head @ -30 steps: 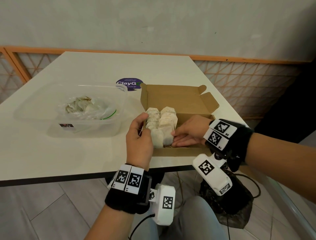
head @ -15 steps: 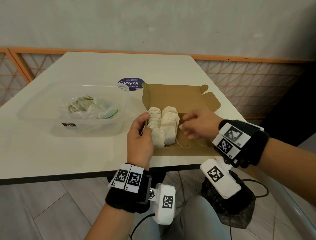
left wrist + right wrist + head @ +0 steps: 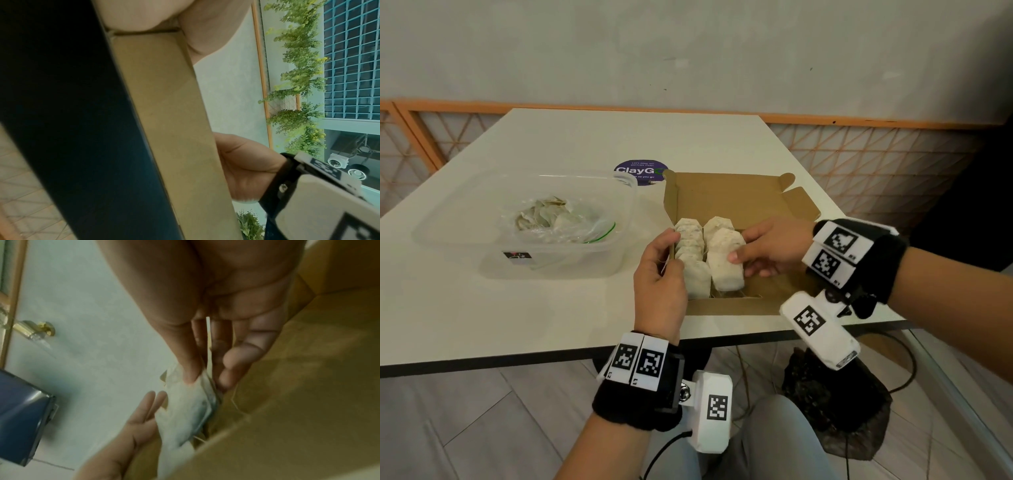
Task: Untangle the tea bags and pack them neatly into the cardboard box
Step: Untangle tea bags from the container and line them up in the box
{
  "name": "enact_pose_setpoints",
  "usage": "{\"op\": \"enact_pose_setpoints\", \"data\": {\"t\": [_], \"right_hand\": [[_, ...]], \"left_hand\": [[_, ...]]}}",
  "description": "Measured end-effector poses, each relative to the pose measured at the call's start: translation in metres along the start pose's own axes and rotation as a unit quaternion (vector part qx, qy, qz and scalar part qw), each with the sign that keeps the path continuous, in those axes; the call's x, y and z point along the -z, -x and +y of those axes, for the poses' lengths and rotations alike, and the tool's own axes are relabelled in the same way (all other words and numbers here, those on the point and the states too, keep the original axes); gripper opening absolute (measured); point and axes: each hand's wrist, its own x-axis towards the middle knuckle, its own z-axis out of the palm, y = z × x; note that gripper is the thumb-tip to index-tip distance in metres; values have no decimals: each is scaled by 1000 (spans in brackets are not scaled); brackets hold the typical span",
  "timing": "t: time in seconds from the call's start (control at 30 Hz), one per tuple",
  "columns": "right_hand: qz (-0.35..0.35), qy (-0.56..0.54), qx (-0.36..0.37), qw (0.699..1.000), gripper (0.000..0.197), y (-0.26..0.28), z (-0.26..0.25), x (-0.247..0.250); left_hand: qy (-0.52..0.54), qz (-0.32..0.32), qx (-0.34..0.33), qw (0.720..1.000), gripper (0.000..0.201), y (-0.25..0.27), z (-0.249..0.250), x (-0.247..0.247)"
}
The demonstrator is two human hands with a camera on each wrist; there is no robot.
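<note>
Packing step under way: at frame centre the right hand (image 3: 763, 251) pinches the right row of tea bags (image 3: 726, 260) inside the cardboard box (image 3: 767, 291), left hand (image 3: 659, 274) gripping its wall; next, seat them flush

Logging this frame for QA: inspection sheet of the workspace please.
Surface: white table, purple round sticker behind the box.
Job's things: open cardboard box with two rows of tea bags on its left side; more tea bags in a plastic bag inside a clear tub.
Clutter: dark bag on the floor.
Grippers: left hand holds the box's left wall; right hand grips the right row.
Cables: black cables below the table.
Surroundings: grey wall, orange lattice rail.
</note>
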Motion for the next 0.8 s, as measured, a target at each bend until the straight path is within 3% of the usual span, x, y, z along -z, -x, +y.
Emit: {"op": "enact_pose_setpoints", "data": {"t": [0.1,0.27,0.43,0.67,0.8], "right_hand": [[-44,1,-34,998,35,0,-5,2],[0,-26,-62,998,34,-13,-8,-4],[21,-16,-41,999,28,-6,-7,0],[37,-14,-18,999,36,12,13,-1],[25,97,29,995,35,8,13,-15]], "left_hand": [[3,1,0,1000,45,1,1,0],[0,-2,-4,1000,46,0,1,1],[-6,-8,-8,1000,44,0,1,2],[-9,-4,-13,1000,43,1,0,2],[-9,-4,-11,1000,45,1,1,1]]}}
